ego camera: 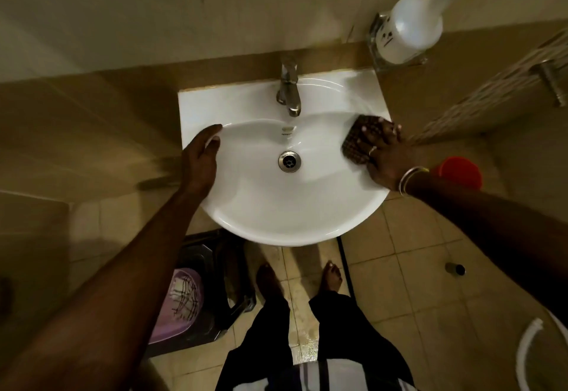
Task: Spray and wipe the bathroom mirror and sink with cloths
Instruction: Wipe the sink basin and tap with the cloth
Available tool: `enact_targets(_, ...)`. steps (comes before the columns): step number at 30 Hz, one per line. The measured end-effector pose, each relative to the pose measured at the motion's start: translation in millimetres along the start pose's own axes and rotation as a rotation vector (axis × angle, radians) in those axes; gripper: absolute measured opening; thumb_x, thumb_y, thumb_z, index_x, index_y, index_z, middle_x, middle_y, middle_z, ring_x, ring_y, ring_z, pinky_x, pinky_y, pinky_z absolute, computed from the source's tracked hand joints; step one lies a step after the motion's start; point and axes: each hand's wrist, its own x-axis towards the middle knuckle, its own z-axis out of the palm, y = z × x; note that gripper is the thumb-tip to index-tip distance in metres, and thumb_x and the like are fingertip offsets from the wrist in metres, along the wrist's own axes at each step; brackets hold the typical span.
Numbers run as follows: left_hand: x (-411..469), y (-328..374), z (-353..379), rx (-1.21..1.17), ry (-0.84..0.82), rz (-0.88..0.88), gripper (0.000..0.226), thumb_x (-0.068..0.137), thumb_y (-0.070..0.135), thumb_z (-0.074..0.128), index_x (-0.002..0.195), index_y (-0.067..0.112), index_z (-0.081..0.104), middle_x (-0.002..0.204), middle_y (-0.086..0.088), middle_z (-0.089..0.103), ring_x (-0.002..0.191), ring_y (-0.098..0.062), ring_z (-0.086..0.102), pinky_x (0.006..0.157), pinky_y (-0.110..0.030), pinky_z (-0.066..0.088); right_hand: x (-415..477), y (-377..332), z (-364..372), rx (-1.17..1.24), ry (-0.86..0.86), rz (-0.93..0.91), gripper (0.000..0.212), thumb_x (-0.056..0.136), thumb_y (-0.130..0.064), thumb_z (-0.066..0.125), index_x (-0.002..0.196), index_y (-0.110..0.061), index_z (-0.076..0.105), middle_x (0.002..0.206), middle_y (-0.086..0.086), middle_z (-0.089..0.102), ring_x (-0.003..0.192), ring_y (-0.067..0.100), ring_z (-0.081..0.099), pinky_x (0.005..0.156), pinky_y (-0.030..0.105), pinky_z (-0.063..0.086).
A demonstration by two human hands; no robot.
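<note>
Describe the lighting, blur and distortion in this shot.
Head view: dim, yellowish light, with the white sink brightest and soft glare streaks along its rim. Also in the head view, motion blur smears the rim near the cloth under the right hand. The wide-angle lens curves the wall edges, and the lower corners fall dark.

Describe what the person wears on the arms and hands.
No sleeves or gloves show on either arm. The right hand has a ring on one finger and thin metal bangles at the wrist. The left hand shows no jewellery.
</note>
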Motion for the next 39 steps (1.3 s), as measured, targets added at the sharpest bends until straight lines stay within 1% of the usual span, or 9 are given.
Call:
enact_targets(5,-36.2,-3.2,9.0,0.067,-0.077,-0.085,0.030,0.105,0.020,0.053,0.131,0.024,0.069,0.139,0.007,0.060,0.126,-0.008,0.052,0.091,-0.001,0.037,-29.6,-27.6,2.0,-0.020,-0.061,0.014,0.078,0.088,-0.049,0.014,0.150,-0.022,0.053,0.160,0.006,0.043,0.154,0.033,0.027,0.124,0.055,0.012)
enact_targets(8,-59.2,-3.6,13.6,0.065,-0.100,-0.113,0.030,0.106,0.021,0.053,0.132,0.024,0.068,0.136,0.009,0.060,0.125,-0.008,0.052,0.098,-0.011,0.038,-49.0,-54.6,-0.8,0.061,-0.061,-0.001,0.079,0.087,-0.050,0.014,0.153,-0.023,0.047,0.161,0.004,0.042,0.154,0.027,0.028,0.125,0.051,0.020)
enact_targets(11,-78.4,-3.2,15.8,0.049,-0.095,-0.132,0.030,0.106,0.023,0.052,0.132,0.023,0.068,0.136,0.007,0.061,0.128,-0.011,0.053,0.107,-0.022,0.039,-70.4,-84.5,0.8,0.163,0.018,-0.051,0.064,0.088,-0.043,0.028,0.140,-0.025,0.062,0.145,0.006,0.061,0.144,0.031,0.047,0.116,0.050,0.040)
enact_targets(16,-102.8,0.4,12.0,-0.017,-0.050,-0.165,0.029,0.106,0.022,0.053,0.130,0.021,0.070,0.136,0.006,0.062,0.126,-0.008,0.054,0.089,0.003,0.039,-89.9,-141.3,1.8,0.349,0.092,-0.055,0.053,0.088,-0.036,0.040,0.135,-0.038,0.064,0.136,-0.003,0.067,0.136,0.025,0.054,0.108,0.043,0.048)
enact_targets(21,-113.9,3.3,-0.5,-0.096,0.039,-0.150,0.027,0.106,0.015,0.054,0.126,0.016,0.072,0.131,0.004,0.066,0.111,0.012,0.058,0.088,-0.001,0.044,-90.6,-217.0,-5.4,0.516,0.167,-0.025,0.050,0.085,-0.032,0.049,0.133,-0.032,0.061,0.131,-0.002,0.067,0.125,0.024,0.061,0.097,0.038,0.053)
enact_targets(26,-109.7,4.3,-12.7,-0.191,0.158,-0.165,0.028,0.105,0.007,0.050,0.123,0.010,0.071,0.128,-0.004,0.069,0.112,0.001,0.063,0.096,-0.012,0.048,-70.9,-285.0,1.4,0.581,0.187,-0.127,0.061,0.097,-0.034,0.043,0.157,-0.028,0.036,0.159,0.005,0.044,0.148,0.028,0.039,0.111,0.044,0.045)
enact_targets(33,-99.2,-9.2,-29.3,-0.247,0.302,-0.219,0.029,0.104,0.012,0.051,0.124,0.011,0.072,0.128,-0.006,0.071,0.125,-0.021,0.063,0.111,-0.040,0.048,-18.8,-329.5,1.0,0.450,0.160,-0.417,0.072,0.099,-0.033,0.028,0.165,-0.020,0.003,0.173,0.012,-0.005,0.157,0.042,-0.012,0.128,0.055,0.001)
enact_targets(35,-97.4,-9.3,-33.8,-0.282,0.363,-0.229,0.028,0.104,0.011,0.051,0.124,0.011,0.071,0.126,-0.008,0.071,0.123,-0.025,0.064,0.111,-0.044,0.048,6.8,-344.6,1.3,0.403,0.121,-0.421,0.076,0.095,-0.039,0.021,0.165,-0.018,-0.003,0.172,0.009,-0.014,0.155,0.040,-0.020,0.127,0.058,0.000)
enact_targets(39,-96.4,-4.3,-41.7,-0.274,0.476,-0.206,0.031,0.106,0.009,0.049,0.132,0.008,0.065,0.129,-0.009,0.069,0.122,-0.023,0.064,0.105,-0.035,0.051,59.1,-366.4,-19.2,0.413,0.141,-0.359,0.079,0.099,-0.033,0.041,0.165,-0.015,0.000,0.172,0.007,-0.014,0.155,0.037,-0.022,0.126,0.059,0.007)
